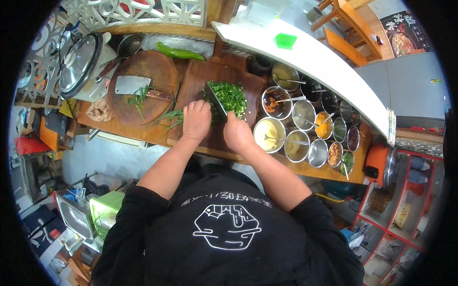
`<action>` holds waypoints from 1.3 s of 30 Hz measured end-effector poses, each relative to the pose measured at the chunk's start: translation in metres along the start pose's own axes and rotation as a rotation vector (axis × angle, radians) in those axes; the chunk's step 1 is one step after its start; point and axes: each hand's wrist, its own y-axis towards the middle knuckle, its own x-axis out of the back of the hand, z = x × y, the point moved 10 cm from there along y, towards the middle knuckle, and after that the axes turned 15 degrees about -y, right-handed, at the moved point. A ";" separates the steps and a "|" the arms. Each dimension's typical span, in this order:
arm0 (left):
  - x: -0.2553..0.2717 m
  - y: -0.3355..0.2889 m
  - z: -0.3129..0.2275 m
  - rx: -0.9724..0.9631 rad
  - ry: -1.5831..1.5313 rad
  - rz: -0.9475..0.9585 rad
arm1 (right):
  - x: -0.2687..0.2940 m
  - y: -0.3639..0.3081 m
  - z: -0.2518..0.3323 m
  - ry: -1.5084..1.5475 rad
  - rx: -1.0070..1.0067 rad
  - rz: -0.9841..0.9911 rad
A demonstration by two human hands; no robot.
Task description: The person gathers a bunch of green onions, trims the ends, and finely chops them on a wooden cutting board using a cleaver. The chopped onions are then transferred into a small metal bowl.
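Clearly, two bare hands are kept busy over one rectangular board. One knife is grasped by the right hand, its handle enclosed in the fist; the blade is set between the left hand and the chopped greens. Green stalks are held down under the bent fingers of the left hand, their loose ends spread leftward, too tangled to be counted. The chopped greens are gathered in one pile just ahead of the right hand.

To the left of the left hand, one round board is placed, on which one cleaver and a few green stems are laid; farther left, one rice cooker is stood. Ahead of the left hand, a long green pepper is laid at the boards' far edge.

To the right of the right hand, over a dozen metal bowls are clustered, too crowded for an exact count; spoons are left in several.

Below the hands, one row of white characters is printed on the black clothing, above one white bowl drawing. Far to the right, characters are also borne by one dark poster.
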 end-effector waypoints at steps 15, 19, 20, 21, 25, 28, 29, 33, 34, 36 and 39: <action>-0.008 0.004 0.001 0.014 0.006 0.090 | -0.009 0.013 0.008 -0.051 -0.045 0.201; -0.009 -0.003 0.006 0.015 0.041 0.063 | 0.014 0.017 0.016 -0.073 -0.024 0.190; -0.010 -0.004 0.008 0.018 0.047 0.060 | 0.030 0.015 0.022 -0.078 -0.020 0.212; -0.011 -0.006 0.009 0.021 0.053 0.064 | 0.041 0.010 0.025 -0.080 -0.021 0.237; -0.007 0.000 -0.001 -0.004 0.027 0.069 | -0.004 0.006 0.009 -0.084 -0.049 0.225; -0.005 -0.001 -0.002 -0.024 -0.001 0.041 | -0.015 0.012 0.007 -0.061 -0.045 0.226; -0.007 -0.003 0.000 -0.022 0.012 0.038 | -0.003 0.014 0.010 -0.050 -0.048 0.237; -0.009 -0.009 0.006 -0.008 0.041 0.045 | 0.035 0.009 0.021 -0.068 -0.025 0.316; -0.009 -0.006 0.004 -0.012 0.038 0.051 | 0.026 0.006 0.015 -0.076 -0.026 0.297; -0.006 -0.004 -0.003 -0.020 -0.004 0.044 | -0.008 0.002 0.007 -0.035 -0.072 0.238; -0.002 0.003 0.001 -0.011 -0.022 0.037 | -0.026 0.012 0.003 -0.014 -0.069 0.169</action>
